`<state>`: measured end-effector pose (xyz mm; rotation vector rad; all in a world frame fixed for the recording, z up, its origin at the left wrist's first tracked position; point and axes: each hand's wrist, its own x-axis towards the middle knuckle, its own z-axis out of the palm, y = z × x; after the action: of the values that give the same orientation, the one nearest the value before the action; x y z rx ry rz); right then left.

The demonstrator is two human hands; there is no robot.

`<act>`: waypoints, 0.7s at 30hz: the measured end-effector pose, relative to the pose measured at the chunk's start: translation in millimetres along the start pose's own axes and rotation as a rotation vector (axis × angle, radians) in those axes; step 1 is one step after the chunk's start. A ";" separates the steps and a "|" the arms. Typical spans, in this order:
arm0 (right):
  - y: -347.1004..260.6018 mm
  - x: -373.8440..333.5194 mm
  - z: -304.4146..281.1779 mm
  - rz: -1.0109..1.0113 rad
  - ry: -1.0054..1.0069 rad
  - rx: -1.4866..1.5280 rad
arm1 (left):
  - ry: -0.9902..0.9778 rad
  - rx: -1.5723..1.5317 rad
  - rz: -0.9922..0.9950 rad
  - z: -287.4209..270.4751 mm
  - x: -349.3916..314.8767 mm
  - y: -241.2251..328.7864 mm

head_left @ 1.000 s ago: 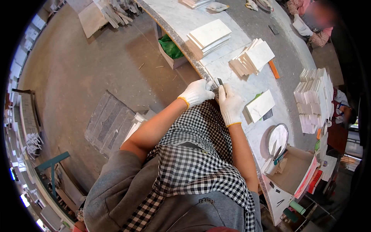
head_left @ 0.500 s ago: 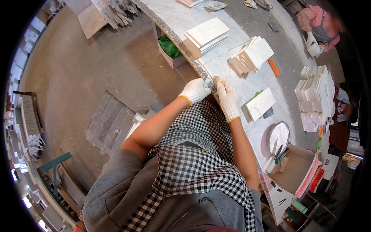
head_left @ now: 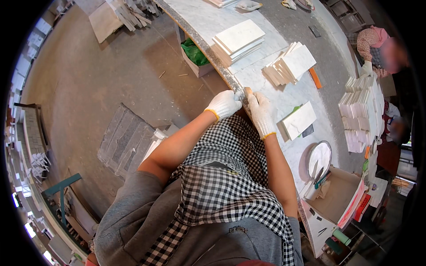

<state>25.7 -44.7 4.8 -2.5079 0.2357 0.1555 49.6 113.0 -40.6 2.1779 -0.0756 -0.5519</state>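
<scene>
The gloved left hand (head_left: 225,104) and right hand (head_left: 262,113) sit close together at the edge of the table (head_left: 327,68), the right gripping a small tan piece (head_left: 248,91); tile stacks (head_left: 239,36) stand nearby.

The floor (head_left: 102,75) is grey-brown and looks hard, with a few small scraps (head_left: 162,74) on it and a darker shadow (head_left: 166,55) near the worktop (head_left: 330,66). This worktop is long, pale and grey on its surface. At the left stands a teal metal frame (head_left: 62,190). Bright light (head_left: 30,230) shows at the lower left rim, while the far right is rather dark
</scene>
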 end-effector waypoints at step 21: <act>8.4 19.3 -8.4 0.135 -0.252 0.461 | 0.023 0.054 -0.029 3.0 -1.2 4.6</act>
<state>43.4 -58.9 3.7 -1.9926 0.2991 0.4191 48.0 108.2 -38.3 2.2409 -0.0468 -0.5464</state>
